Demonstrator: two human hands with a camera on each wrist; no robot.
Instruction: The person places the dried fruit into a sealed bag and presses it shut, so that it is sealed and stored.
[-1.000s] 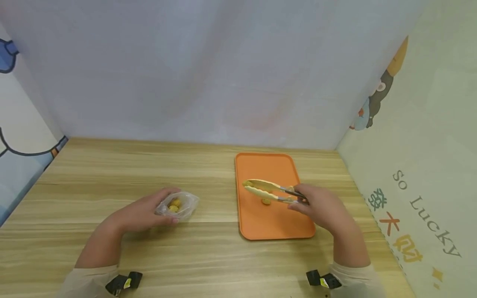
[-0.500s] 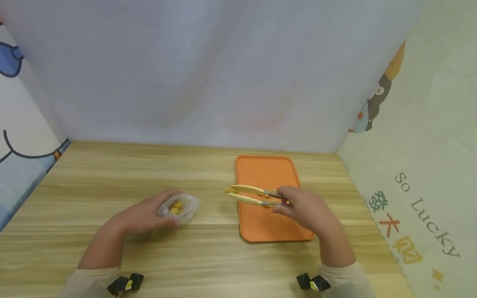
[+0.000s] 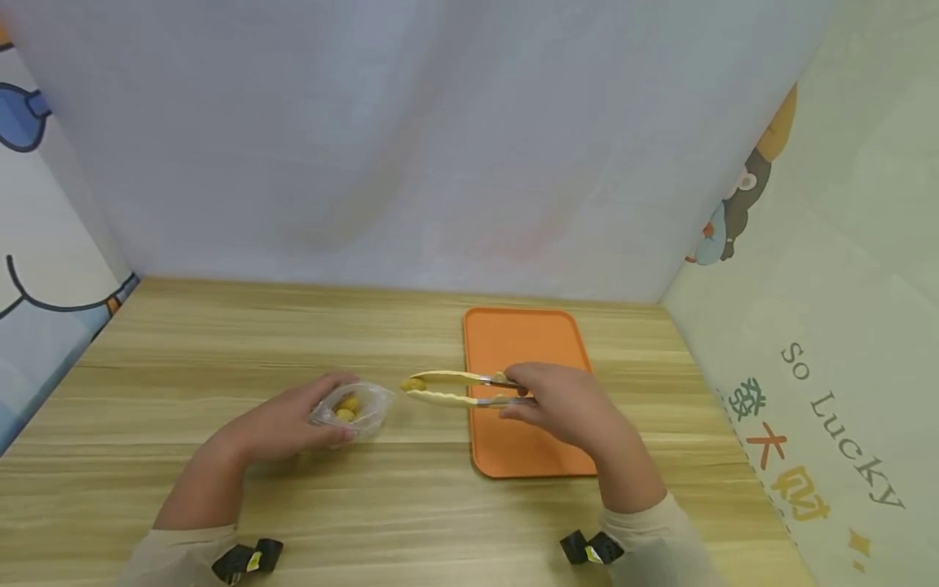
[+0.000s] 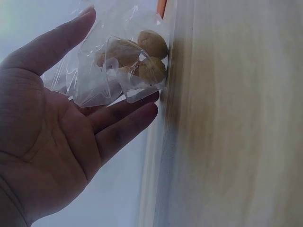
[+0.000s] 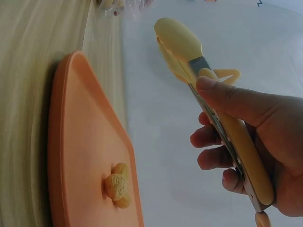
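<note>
Closest to my head camera, the person's pale sleeves (image 3: 187, 556) come in from below, with a black device (image 3: 592, 548) at each wrist. Just beyond, the left hand (image 3: 282, 420) is curled round a clear plastic bag (image 3: 376, 405) at the surface of the desk (image 3: 352, 505), and I see its mouth facing upward and somewhat to the right. The bag is thin and crinkled, with several tan-yellow round pieces (image 4: 152, 45) inside. The right hand (image 3: 565, 408) is clamped round the tongs (image 3: 447, 399), whose long axis runs nearly level across my head view, tips pointing left toward the bag. They have cream-yellow scalloped heads on steel arms, and in my right wrist view I make out a yellow handle pad. Their tips stand a little apart with one tan-yellow lump (image 3: 414, 384) between them, over the gap between bag and tray, near the bag's mouth. A second ago the tongs were above the tray; they and the right hand have since travelled left, while the left hand and bag have hardly shifted. The orange tray (image 3: 528, 444), partly hidden by the right hand, has its long side running away from me; my right wrist view shows a small cluster (image 5: 116, 187) of similar lumps on it. Past the desk's far edge hangs a pale grey sheet (image 3: 411, 163).
</note>
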